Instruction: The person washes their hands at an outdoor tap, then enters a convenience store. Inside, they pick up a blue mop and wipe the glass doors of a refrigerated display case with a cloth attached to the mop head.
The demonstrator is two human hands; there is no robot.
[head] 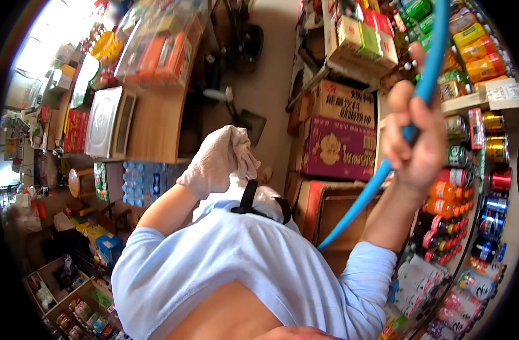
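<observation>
My right hand (pixel 423 136) is raised at the right, its fingers closed around a blue pole (pixel 431 59). The pole slants from the top edge through my grip and down towards my right side, and its lower end is hidden behind my shirt. In front of my waist is my left hand (pixel 210 163), covered to the wrist in pale knit fabric. Loose folds of pale cloth (pixel 246 157) bunch at the finger end. Whether this is a glove alone or a glove with a rag I cannot tell; the fingers are hidden.
To the left stands a wooden counter (pixel 157 123) with a clear display case (pixel 161 51). Bottled water packs (pixel 144 182) sit below it. At the right, cartons (pixel 340 146) are stacked beside drink shelves (pixel 459 106). A narrow floor aisle (pixel 276 63) runs between, with a long-handled dustpan (pixel 252 125).
</observation>
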